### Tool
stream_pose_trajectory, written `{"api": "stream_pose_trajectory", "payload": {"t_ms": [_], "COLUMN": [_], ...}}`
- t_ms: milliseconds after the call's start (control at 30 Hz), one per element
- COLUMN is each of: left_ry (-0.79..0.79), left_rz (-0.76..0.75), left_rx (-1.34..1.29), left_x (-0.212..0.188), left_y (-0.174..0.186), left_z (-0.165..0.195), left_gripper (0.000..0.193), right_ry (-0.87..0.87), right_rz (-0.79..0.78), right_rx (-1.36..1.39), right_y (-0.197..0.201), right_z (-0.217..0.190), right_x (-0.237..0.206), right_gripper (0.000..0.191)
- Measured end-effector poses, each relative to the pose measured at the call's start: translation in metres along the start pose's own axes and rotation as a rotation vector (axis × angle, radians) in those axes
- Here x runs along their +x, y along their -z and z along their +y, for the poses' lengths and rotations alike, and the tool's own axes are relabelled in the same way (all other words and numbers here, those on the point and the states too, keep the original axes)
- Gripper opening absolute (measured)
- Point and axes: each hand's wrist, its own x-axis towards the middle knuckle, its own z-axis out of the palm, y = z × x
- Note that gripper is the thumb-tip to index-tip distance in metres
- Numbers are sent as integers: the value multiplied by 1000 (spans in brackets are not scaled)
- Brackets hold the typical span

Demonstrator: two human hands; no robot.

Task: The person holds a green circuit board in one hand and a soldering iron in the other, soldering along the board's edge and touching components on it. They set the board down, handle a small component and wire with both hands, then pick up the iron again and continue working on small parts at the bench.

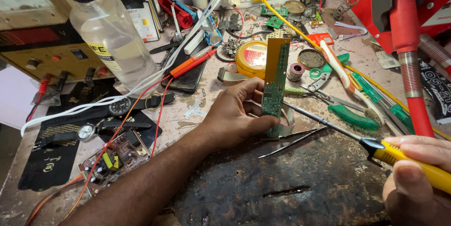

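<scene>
My left hand (237, 113) holds a long narrow green circuit board (275, 83) upright on its edge above the dark worn mat (291, 179). My right hand (416, 174), at the lower right, grips the yellow handle of a soldering iron (404, 158). Its thin metal tip (289, 107) reaches left and touches the lower part of the board. A pair of tweezers (293, 142) lies on the mat just under the iron's shaft.
A clear plastic bottle (110, 29) stands at the upper left beside a power supply (42, 33). Wristwatches (101, 127), a small brown circuit board (115, 158), a phone (188, 76), a yellow round tin (251, 57), green-handled pliers (352, 113) and loose wires crowd the bench. A red stand (408, 43) rises at right.
</scene>
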Motion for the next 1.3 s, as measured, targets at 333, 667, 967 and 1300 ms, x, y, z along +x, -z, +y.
{"api": "stream_pose_trajectory", "payload": {"t_ms": [333, 667, 967, 1300], "left_ry": [6, -14, -2, -42], "left_rz": [5, 3, -3, 3], "left_rx": [10, -1, -21, 6], "left_x": [0, -1, -1, -2], "left_y": [0, 1, 1, 2], "left_z": [0, -1, 0, -1], "left_gripper": [51, 50, 47, 46], "right_ry": [-86, -436, -544, -570], "right_rz": [-50, -225, -261, -268], "right_rx": [121, 562, 696, 740], "right_y": [5, 21, 26, 24], "right_z": [-2, -17, -19, -16], "right_x": [0, 9, 9, 7], "right_gripper": [43, 42, 41, 40]}}
